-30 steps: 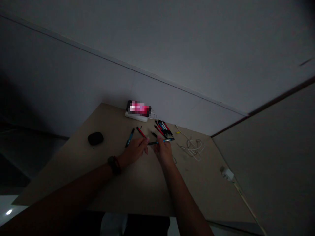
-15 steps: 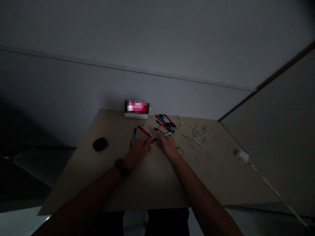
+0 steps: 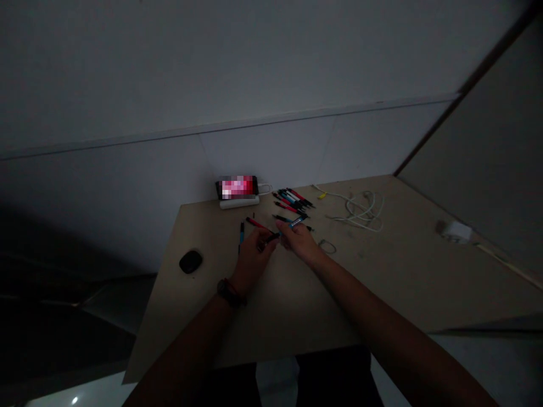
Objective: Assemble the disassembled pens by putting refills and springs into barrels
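Note:
A blue and black pen (image 3: 298,221) is held between my two hands above the table. My right hand (image 3: 299,239) is closed around its blue barrel. The fingers of my left hand (image 3: 255,252) pinch its black lower end. A red pen (image 3: 258,225) lies just beyond my left hand, and a blue pen (image 3: 241,232) lies to its left, partly covered by it. Behind my right hand lies another dark blue pen (image 3: 283,219), partly hidden. Farther back is a pile of several red, blue, white and black pens (image 3: 292,199).
A phone (image 3: 236,187) leans on a white stand (image 3: 240,202) by the wall. A black rounded object (image 3: 190,261) lies at left. Coiled white cable (image 3: 360,213) lies at right, near a small loop (image 3: 327,246). A white plug (image 3: 458,232) is at the table's (image 3: 394,271) right side.
The view has tilted and shifted. My left hand has closed in on the pen's black end, while my right hand keeps its hold on the barrel.

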{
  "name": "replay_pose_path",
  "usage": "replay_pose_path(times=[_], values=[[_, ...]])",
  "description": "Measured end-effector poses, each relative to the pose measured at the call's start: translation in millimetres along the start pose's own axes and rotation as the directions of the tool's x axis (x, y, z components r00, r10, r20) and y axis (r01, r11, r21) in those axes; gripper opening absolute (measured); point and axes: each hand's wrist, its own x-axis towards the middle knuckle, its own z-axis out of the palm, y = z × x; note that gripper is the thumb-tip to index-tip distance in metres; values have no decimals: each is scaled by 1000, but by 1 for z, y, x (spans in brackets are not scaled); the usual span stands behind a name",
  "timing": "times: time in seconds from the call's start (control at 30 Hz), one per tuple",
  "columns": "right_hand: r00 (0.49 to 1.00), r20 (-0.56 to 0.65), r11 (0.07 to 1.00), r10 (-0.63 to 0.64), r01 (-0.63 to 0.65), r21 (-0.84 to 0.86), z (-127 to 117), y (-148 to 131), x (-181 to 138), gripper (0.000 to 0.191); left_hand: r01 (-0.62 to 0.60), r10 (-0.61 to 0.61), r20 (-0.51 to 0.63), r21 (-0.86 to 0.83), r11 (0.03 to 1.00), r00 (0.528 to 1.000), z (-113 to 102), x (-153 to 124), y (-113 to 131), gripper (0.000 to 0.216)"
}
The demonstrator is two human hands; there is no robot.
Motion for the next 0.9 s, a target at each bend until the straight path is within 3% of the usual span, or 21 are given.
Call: replay_pose_path(times=[0.3,0.5,0.7,0.9], values=[[1000,-2,1000,9,-9,0,1,-5,-1,65,83,-86,67,48,995,994,-1,-1,4,54],[1000,-20,1000,10,-10,-6,1,0,1,65,30,-26,71,-47,998,997,0,0,0,34],[1000,-13,1000,-5,5,-5,1,0,1,65,-10,9,8,68,998,1000,-2,0,0,25],[1000,-16,1000,17,-16,8,0,1,2,63,2,-12,96,97,995,995,-3,-1,3,49]])
